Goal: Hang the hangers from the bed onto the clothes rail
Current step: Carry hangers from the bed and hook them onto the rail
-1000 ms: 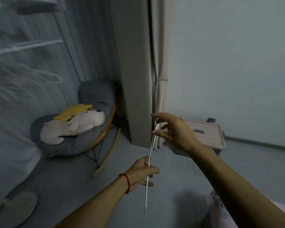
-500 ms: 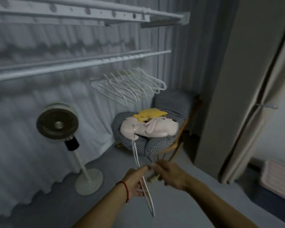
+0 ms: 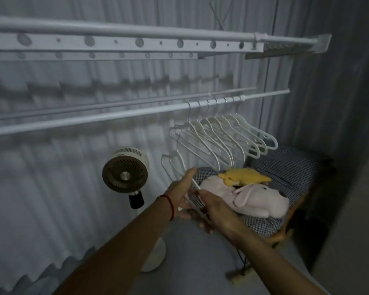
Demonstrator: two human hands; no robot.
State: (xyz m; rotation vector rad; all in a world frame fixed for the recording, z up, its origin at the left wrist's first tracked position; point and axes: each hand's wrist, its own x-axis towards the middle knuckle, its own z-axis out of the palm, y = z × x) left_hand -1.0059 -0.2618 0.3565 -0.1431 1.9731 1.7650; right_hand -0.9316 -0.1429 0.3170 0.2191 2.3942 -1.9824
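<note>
A white clothes rail (image 3: 107, 117) runs across the wall at mid-height. Several white hangers (image 3: 224, 135) hang near its right end. I hold a white hanger (image 3: 175, 162) below the rail, its hook pointing up and left. My left hand (image 3: 182, 193), with a red string on the wrist, grips the hanger's lower part. My right hand (image 3: 213, 206) holds the same hanger from the right, fingers curled round it. Both hands meet in front of the chair.
A white floor fan (image 3: 125, 172) stands left of my hands on a round base. A checked rocking chair (image 3: 285, 169) at the right carries a pink plush dog (image 3: 258, 199) and a yellow plush toy (image 3: 243, 176). A higher perforated rack (image 3: 124, 42) runs above.
My view swung left from the corner and curtain to the rail and closed in. Both hands lifted the hanger toward the hung hangers. The right hand moved down to meet the left.
</note>
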